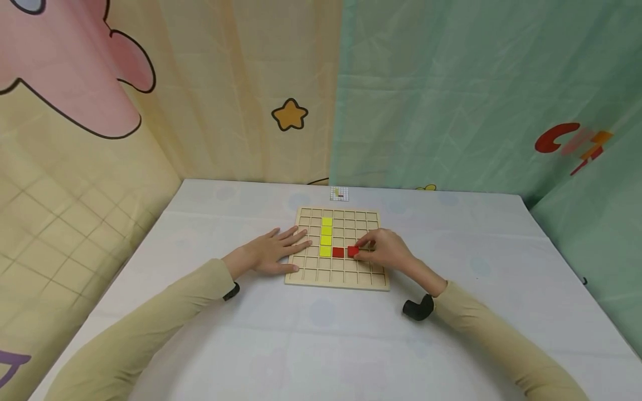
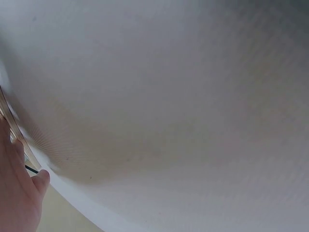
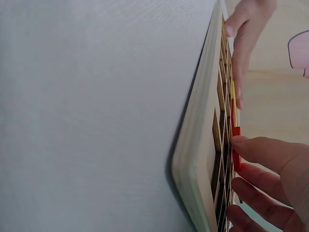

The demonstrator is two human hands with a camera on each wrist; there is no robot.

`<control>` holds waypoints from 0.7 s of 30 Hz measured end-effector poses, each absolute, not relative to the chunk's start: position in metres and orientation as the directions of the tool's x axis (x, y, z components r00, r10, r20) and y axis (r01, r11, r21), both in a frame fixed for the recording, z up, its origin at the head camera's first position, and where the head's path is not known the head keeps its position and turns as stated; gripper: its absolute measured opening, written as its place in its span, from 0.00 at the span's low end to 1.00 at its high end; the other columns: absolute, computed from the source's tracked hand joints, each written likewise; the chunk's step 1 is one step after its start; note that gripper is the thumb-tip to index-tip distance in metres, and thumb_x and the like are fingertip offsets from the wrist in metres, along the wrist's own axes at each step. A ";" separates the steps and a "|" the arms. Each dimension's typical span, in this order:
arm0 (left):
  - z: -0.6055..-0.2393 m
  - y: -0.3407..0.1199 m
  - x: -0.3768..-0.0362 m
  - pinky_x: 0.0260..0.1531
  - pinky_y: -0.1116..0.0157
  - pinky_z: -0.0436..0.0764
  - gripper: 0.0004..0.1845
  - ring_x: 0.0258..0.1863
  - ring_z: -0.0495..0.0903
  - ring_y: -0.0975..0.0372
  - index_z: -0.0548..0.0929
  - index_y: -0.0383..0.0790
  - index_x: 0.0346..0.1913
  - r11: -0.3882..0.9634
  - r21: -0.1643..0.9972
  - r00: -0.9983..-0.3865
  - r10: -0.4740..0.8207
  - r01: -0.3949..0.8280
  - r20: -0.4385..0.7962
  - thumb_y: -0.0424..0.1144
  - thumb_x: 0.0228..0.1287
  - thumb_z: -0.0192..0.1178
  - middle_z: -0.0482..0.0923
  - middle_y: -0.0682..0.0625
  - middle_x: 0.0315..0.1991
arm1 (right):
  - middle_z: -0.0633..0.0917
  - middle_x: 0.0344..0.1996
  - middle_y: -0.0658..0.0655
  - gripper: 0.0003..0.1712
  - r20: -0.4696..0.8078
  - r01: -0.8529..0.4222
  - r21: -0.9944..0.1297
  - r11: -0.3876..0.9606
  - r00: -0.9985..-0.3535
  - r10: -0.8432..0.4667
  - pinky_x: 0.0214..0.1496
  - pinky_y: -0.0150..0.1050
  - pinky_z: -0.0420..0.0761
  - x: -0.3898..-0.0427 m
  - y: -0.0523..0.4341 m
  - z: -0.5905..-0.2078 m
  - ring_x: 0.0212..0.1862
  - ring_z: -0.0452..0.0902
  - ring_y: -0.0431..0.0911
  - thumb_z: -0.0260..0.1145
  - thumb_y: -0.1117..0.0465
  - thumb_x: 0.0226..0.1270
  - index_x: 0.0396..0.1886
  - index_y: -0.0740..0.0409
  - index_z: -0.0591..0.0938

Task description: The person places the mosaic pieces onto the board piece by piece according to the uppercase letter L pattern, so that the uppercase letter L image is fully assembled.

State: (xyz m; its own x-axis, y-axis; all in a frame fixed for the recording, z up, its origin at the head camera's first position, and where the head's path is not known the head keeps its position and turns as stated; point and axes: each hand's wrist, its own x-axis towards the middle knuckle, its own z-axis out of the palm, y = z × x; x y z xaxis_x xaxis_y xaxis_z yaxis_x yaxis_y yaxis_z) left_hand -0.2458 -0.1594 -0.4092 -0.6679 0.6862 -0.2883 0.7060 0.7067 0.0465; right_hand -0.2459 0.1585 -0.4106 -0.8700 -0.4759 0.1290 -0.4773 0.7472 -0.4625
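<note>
A wooden grid board (image 1: pixel 306 275) lies on the table, seen edge-on in the right wrist view (image 3: pixel 193 145). A column of several yellow tiles (image 1: pixel 326 236) fills one grid column, with a red tile (image 1: pixel 338 252) seated beside its lowest tile. My right hand (image 1: pixel 383 249) pinches a second red tile (image 1: pixel 353 251) over the cell just right of the first; the right wrist view shows that tile (image 3: pixel 236 145) at my fingertips. My left hand (image 1: pixel 273 252) lies flat with fingers spread over the board's left edge, and only its palm edge (image 2: pixel 17 193) shows in the left wrist view.
A white cloth covers the table (image 1: pixel 251 345). A small printed card (image 1: pixel 339 194) lies just beyond the board's far edge. Patterned curtains (image 1: pixel 451 94) hang close behind and at both sides. Black wrist straps (image 1: pixel 418 308) sit at my cuffs.
</note>
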 end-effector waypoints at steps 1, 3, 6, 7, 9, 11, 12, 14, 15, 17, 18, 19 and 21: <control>-0.409 -0.159 -0.246 0.72 0.42 0.45 0.39 0.78 0.34 0.52 0.45 0.55 0.77 0.707 0.052 -0.667 0.687 0.706 -0.287 0.66 0.70 0.39 0.35 0.51 0.79 | 0.89 0.32 0.51 0.15 0.129 -0.477 -0.464 0.747 -0.870 -0.476 0.33 0.33 0.76 -0.246 0.158 -0.411 0.32 0.77 0.40 0.76 0.52 0.52 0.37 0.56 0.89; -0.410 -0.159 -0.246 0.73 0.42 0.45 0.39 0.78 0.34 0.52 0.45 0.55 0.77 0.706 0.053 -0.666 0.688 0.706 -0.288 0.66 0.70 0.39 0.34 0.51 0.79 | 0.89 0.32 0.51 0.15 0.126 -0.473 -0.469 0.746 -0.872 -0.473 0.33 0.33 0.75 -0.245 0.158 -0.412 0.31 0.77 0.40 0.76 0.52 0.52 0.37 0.56 0.89; -0.411 -0.159 -0.246 0.73 0.42 0.45 0.39 0.78 0.34 0.52 0.45 0.56 0.77 0.705 0.053 -0.666 0.689 0.707 -0.287 0.66 0.70 0.39 0.34 0.51 0.79 | 0.89 0.32 0.51 0.14 0.126 -0.473 -0.477 0.741 -0.871 -0.475 0.32 0.33 0.75 -0.245 0.157 -0.412 0.31 0.76 0.39 0.76 0.53 0.52 0.37 0.56 0.89; -0.411 -0.159 -0.246 0.73 0.42 0.45 0.39 0.78 0.34 0.53 0.44 0.56 0.77 0.706 0.052 -0.666 0.688 0.707 -0.287 0.66 0.70 0.38 0.34 0.52 0.79 | 0.89 0.33 0.51 0.14 0.128 -0.476 -0.477 0.739 -0.869 -0.477 0.32 0.33 0.74 -0.245 0.157 -0.412 0.30 0.75 0.39 0.76 0.53 0.52 0.37 0.56 0.89; -0.411 -0.159 -0.246 0.73 0.42 0.45 0.39 0.78 0.34 0.53 0.44 0.56 0.77 0.707 0.049 -0.668 0.687 0.706 -0.286 0.66 0.70 0.38 0.34 0.52 0.79 | 0.89 0.34 0.51 0.14 0.128 -0.479 -0.480 0.735 -0.867 -0.481 0.32 0.32 0.73 -0.246 0.156 -0.412 0.30 0.74 0.39 0.76 0.54 0.52 0.37 0.55 0.89; -0.409 -0.159 -0.246 0.72 0.42 0.45 0.39 0.78 0.34 0.52 0.45 0.56 0.77 0.708 0.054 -0.670 0.687 0.704 -0.282 0.66 0.70 0.39 0.34 0.52 0.79 | 0.89 0.34 0.51 0.14 0.128 -0.483 -0.481 0.732 -0.864 -0.486 0.31 0.32 0.72 -0.246 0.155 -0.412 0.30 0.73 0.39 0.76 0.54 0.52 0.37 0.55 0.89; -0.409 -0.159 -0.246 0.72 0.42 0.45 0.39 0.78 0.34 0.52 0.45 0.56 0.77 0.709 0.054 -0.670 0.686 0.703 -0.282 0.66 0.70 0.39 0.34 0.52 0.79 | 0.89 0.34 0.51 0.14 0.127 -0.484 -0.479 0.732 -0.864 -0.488 0.31 0.31 0.72 -0.247 0.155 -0.411 0.30 0.73 0.39 0.76 0.54 0.52 0.36 0.55 0.89; -0.408 -0.159 -0.246 0.72 0.42 0.45 0.39 0.78 0.34 0.52 0.45 0.56 0.77 0.710 0.058 -0.671 0.686 0.702 -0.282 0.66 0.70 0.39 0.34 0.51 0.79 | 0.89 0.35 0.51 0.14 0.122 -0.484 -0.475 0.735 -0.863 -0.490 0.31 0.31 0.71 -0.248 0.154 -0.410 0.30 0.72 0.40 0.76 0.54 0.52 0.36 0.55 0.90; -0.408 -0.159 -0.247 0.72 0.42 0.45 0.39 0.78 0.33 0.52 0.45 0.56 0.77 0.710 0.058 -0.671 0.686 0.701 -0.282 0.66 0.70 0.39 0.34 0.52 0.79 | 0.88 0.35 0.51 0.14 0.121 -0.486 -0.470 0.737 -0.863 -0.491 0.31 0.32 0.71 -0.247 0.154 -0.410 0.30 0.72 0.40 0.76 0.54 0.52 0.37 0.55 0.89; -0.408 -0.159 -0.247 0.72 0.42 0.45 0.39 0.78 0.33 0.52 0.45 0.56 0.77 0.709 0.057 -0.670 0.686 0.703 -0.284 0.66 0.70 0.39 0.34 0.51 0.79 | 0.88 0.35 0.52 0.14 0.116 -0.489 -0.462 0.740 -0.860 -0.497 0.32 0.32 0.70 -0.247 0.154 -0.408 0.30 0.72 0.40 0.76 0.54 0.52 0.37 0.56 0.89; -0.408 -0.159 -0.247 0.72 0.42 0.45 0.39 0.78 0.33 0.53 0.45 0.56 0.77 0.710 0.056 -0.670 0.685 0.702 -0.286 0.66 0.70 0.39 0.34 0.52 0.79 | 0.88 0.36 0.51 0.15 0.113 -0.489 -0.460 0.741 -0.860 -0.497 0.33 0.32 0.70 -0.247 0.154 -0.408 0.31 0.72 0.40 0.76 0.53 0.52 0.38 0.55 0.89; -0.408 -0.159 -0.247 0.72 0.42 0.45 0.39 0.78 0.33 0.52 0.45 0.56 0.77 0.709 0.056 -0.669 0.686 0.703 -0.287 0.66 0.70 0.39 0.34 0.51 0.79 | 0.88 0.36 0.52 0.15 0.113 -0.491 -0.457 0.741 -0.859 -0.500 0.33 0.32 0.71 -0.246 0.153 -0.407 0.31 0.72 0.40 0.76 0.53 0.52 0.38 0.55 0.89; -0.409 -0.160 -0.247 0.72 0.42 0.45 0.39 0.78 0.34 0.52 0.45 0.56 0.77 0.708 0.054 -0.669 0.687 0.704 -0.284 0.66 0.70 0.39 0.34 0.51 0.79 | 0.88 0.37 0.51 0.16 0.110 -0.494 -0.450 0.744 -0.857 -0.503 0.34 0.32 0.73 -0.246 0.154 -0.408 0.33 0.74 0.40 0.75 0.53 0.53 0.40 0.55 0.89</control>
